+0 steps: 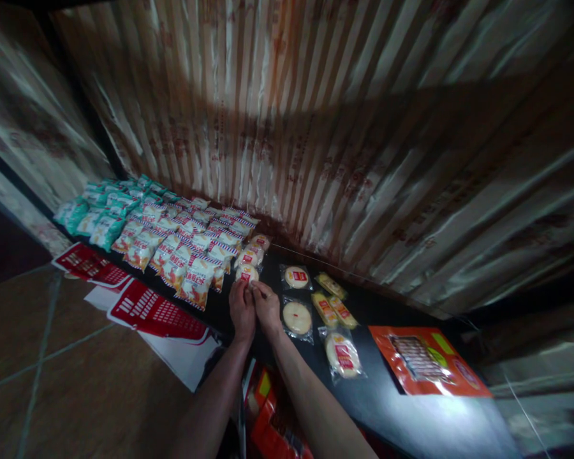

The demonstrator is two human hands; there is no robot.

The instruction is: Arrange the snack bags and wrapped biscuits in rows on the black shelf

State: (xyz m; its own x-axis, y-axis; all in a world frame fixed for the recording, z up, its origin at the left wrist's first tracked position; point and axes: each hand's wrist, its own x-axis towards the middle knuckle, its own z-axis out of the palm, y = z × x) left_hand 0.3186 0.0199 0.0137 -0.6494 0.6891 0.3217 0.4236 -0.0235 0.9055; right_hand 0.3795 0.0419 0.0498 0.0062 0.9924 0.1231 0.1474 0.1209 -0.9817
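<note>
My left hand and my right hand are close together over the dark shelf. Fingers of both are closed at the near edge of a round, pale packaged cake with a red label. That cake is the nearest in a row, and behind it lie similar wrapped cakes. To the right of my right hand are two more round cakes in clear wrappers, one with a red label and one plain-faced with a small red mark. My fingertips are partly hidden against each other.
White snack bags and teal bags fill the shelf's left side. Yellow packets, another round cake and an orange bag lie rightward. Red-and-white sheets hang at the front edge; a pleated sheet stands behind.
</note>
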